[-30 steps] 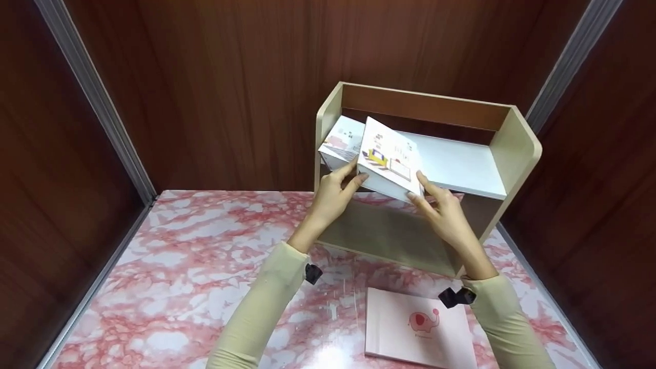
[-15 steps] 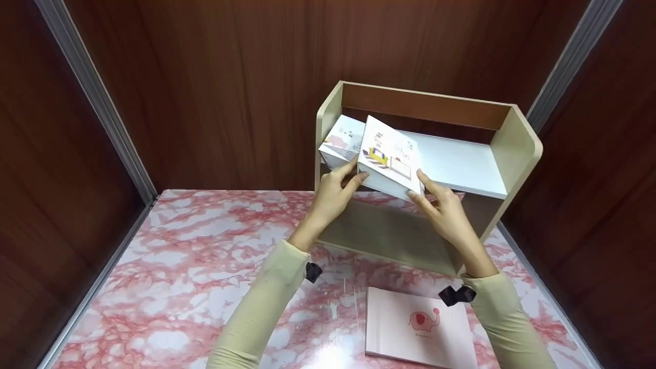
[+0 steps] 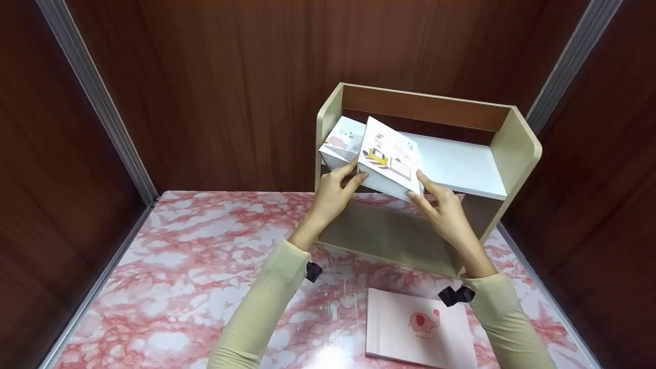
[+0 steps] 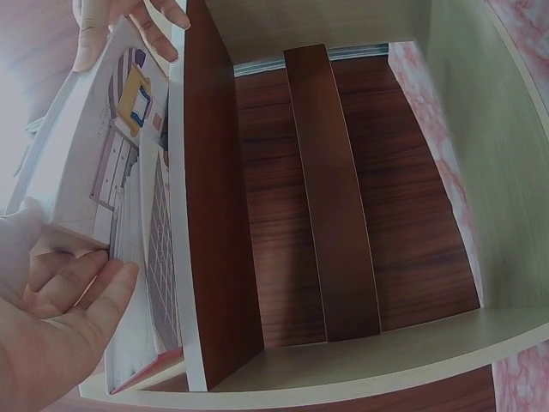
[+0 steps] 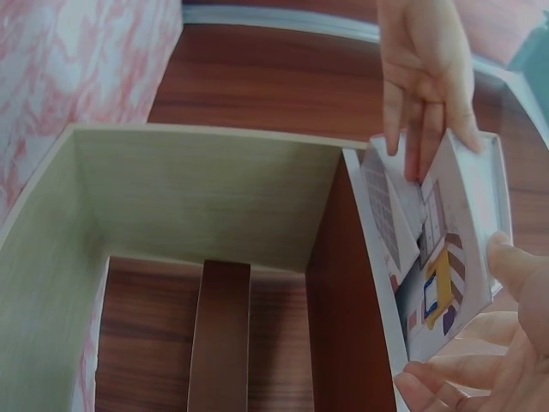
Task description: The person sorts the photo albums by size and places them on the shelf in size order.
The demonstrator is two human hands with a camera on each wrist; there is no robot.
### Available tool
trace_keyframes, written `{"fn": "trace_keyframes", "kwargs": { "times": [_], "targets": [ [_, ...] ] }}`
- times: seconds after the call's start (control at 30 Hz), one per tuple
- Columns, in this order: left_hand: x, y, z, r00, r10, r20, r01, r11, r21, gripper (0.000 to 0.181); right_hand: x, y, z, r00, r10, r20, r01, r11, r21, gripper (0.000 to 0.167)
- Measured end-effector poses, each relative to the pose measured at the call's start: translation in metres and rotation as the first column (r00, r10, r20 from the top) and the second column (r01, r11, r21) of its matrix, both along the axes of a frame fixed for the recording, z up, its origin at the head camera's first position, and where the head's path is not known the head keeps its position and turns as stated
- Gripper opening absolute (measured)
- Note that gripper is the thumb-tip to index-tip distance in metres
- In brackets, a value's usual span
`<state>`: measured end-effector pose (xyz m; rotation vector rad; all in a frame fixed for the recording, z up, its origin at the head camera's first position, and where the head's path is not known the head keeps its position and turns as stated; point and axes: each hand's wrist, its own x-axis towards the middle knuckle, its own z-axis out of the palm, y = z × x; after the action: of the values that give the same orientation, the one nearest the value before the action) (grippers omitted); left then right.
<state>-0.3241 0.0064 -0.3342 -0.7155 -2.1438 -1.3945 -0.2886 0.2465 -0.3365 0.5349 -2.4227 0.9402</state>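
Both hands hold a thick white book point(image 3: 392, 154) with a yellow-and-purple picture on its cover, tilted above the upper board of a small shelf point(image 3: 466, 164). My left hand point(image 3: 333, 195) pinches its near left corner, thumb along the page edge. At the near right corner, my right hand point(image 3: 446, 212) grips it between thumb and fingers. Another white book point(image 3: 342, 138) with a pink picture rests on the upper board against the left side panel, partly hidden by the held book. In the left wrist view, that resting book point(image 4: 141, 300) stands close beside my left fingertips.
A pink book point(image 3: 394, 328) with a red elephant lies on the marbled table point(image 3: 195, 266) in front of the shelf. The shelf's lower board point(image 3: 389, 236) is below the hands. Dark wood panels point(image 3: 230, 92) enclose the table behind and at both sides.
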Motion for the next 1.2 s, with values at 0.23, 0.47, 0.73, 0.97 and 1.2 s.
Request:
{"fn": "trace_keyframes", "kwargs": {
  "times": [0.23,0.47,0.73,0.97,1.2],
  "targets": [
    [-0.001,0.0,0.0002,1.0,-0.007,0.013,0.006,1.0,0.006,0.051,-0.0008,0.0001,-0.0002,1.0,-0.02,-0.017,0.02,1.0,0.011,0.054],
    [-0.0019,0.0006,0.0003,1.0,0.013,0.0,-0.013,1.0,0.007,0.05,-0.0024,-0.0001,-0.0011,0.999,-0.022,-0.03,0.022,1.0,-0.002,0.053],
    [-0.0029,0.001,-0.0002,0.999,0.044,-0.029,-0.044,0.999,0.006,0.048,-0.0035,0.0,-0.0006,0.999,-0.019,-0.029,0.019,1.0,-0.007,0.053],
    [-0.0045,0.0019,-0.0002,0.998,0.058,-0.039,-0.058,0.998,-0.012,0.048,-0.004,0.0006,-0.0003,1.0,-0.021,-0.02,0.021,1.0,-0.006,0.054],
    [-0.0044,0.0021,0.0009,0.996,0.063,-0.069,-0.065,0.998,-0.026,0.047,-0.0057,0.0005,-0.0001,0.999,-0.016,-0.028,0.016,1.0,-0.002,0.054]
  ]
}}
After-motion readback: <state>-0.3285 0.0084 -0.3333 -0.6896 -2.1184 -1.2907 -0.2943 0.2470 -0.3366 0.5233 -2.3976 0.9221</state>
